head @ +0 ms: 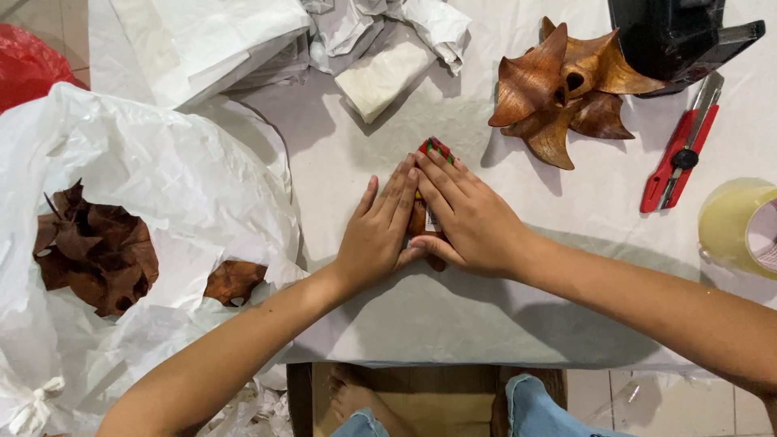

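My left hand (377, 232) and my right hand (469, 218) lie flat side by side on a small object (435, 148) in the middle of a sheet of white paper (453, 316). Only its red and green patterned tip and a brown strip between my hands show; the rest is hidden under my palms. Both hands press down on it with fingers together. Beyond my right hand stands a brown carved wooden piece with pointed leaf-like fins (558, 89).
A white plastic bag (162, 170) at left holds several similar brown wooden pieces (93, 251). Crumpled white paper (380, 48) lies at the back. A red utility knife (682, 154), a tape roll (740, 226) and a black device (672, 36) sit at right. My bare foot (352, 396) is below the table edge.
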